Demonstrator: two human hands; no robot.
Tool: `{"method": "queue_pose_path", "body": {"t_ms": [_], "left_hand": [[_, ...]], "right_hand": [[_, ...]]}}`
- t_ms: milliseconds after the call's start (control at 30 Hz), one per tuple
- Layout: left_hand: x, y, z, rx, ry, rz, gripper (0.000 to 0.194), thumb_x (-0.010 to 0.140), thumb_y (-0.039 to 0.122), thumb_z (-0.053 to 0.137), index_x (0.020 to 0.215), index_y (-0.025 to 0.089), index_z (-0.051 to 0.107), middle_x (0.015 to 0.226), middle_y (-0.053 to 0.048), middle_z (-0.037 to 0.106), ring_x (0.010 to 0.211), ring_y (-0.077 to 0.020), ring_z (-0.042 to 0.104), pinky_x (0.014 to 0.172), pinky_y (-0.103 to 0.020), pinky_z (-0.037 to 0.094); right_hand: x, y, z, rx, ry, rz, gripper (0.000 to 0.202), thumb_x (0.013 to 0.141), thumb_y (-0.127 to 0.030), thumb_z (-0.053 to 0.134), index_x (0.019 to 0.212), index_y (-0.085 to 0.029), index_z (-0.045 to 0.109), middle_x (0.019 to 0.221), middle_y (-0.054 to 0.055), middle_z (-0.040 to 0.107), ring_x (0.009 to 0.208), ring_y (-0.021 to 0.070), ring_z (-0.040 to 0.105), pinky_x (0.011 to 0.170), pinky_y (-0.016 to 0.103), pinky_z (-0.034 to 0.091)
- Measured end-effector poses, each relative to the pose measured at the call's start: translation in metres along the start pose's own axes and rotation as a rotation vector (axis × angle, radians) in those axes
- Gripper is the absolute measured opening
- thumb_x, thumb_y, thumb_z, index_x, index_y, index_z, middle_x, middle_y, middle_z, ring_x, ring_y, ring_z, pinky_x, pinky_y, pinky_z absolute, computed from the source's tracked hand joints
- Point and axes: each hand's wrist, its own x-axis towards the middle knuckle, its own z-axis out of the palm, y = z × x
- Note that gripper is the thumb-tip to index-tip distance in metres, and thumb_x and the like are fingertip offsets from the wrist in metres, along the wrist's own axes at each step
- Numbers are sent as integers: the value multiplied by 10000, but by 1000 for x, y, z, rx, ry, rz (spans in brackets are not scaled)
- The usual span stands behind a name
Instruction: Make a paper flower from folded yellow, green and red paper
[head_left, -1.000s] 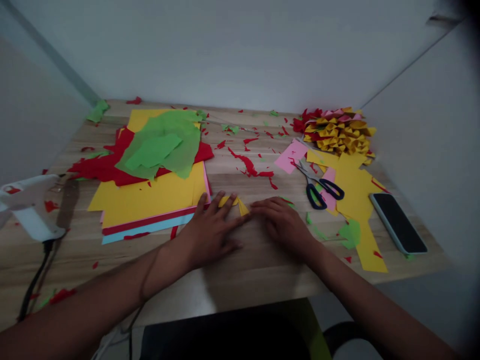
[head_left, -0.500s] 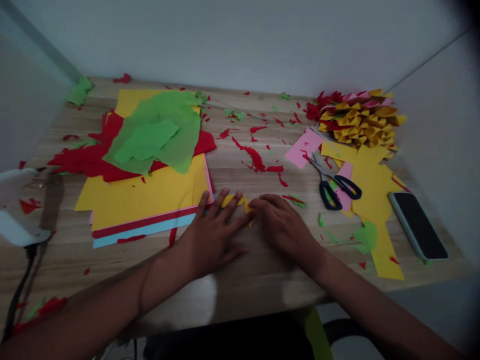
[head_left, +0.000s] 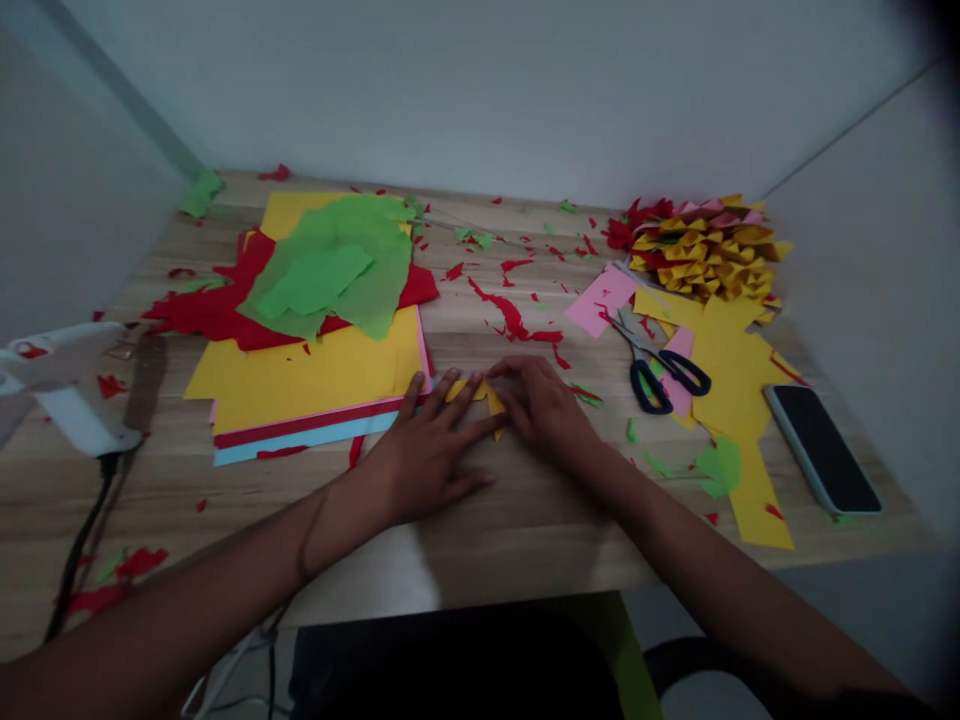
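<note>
Small yellow paper piece partly under left hand, against right hand

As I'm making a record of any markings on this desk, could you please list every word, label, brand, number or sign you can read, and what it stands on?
There is no readable text anywhere in this view.
Phone: dark screen, nothing legible.
White corded tool: any marking is too small or blurred to read.
Scissors: no legible brand.
Folded yellow paper: no writing visible.
</note>
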Motion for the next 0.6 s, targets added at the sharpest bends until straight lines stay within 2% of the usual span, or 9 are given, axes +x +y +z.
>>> {"method": "queue_pose_path", "body": {"t_ms": [100,233,400,600], "left_hand": [[0,0,1,2,8,2,645,905,647,500,1485,375,425,1663,-104,220,1524,-427,134,1179,-694,74],[0,1,0,7,14,-6,658,905,650,500,1488,356,424,1663,-121,215,1522,-426,147,1174,-697,77],[-1,1,0,15,28,-4,687,909,643,498,1503,309,409,1658,-131,230,1516,-420,173,1180,-688,91],[-2,0,1,19,37,2,642,910,626,513,1492,375,410,1671,-91,199,1516,-418,168,1180,-682,106]], "right_hand": [[-6,0,1,-16,-24,-2,307,916,-74,496,1171,-214,596,1128,104,686,1096,266,591,983,454,495],[-17,-2,0,-72,-52,-15,323,957,-68,438,1201,-215,590,1130,101,691,1100,266,572,973,439,501],[-37,-9,-5,-99,-71,10,360,947,-29,409,1216,-200,576,1094,106,694,1050,270,573,927,432,518],[-53,-14,-9,-120,-73,-7,370,917,-7,426,1209,-192,558,1077,114,706,1006,290,561,899,470,523]]}}
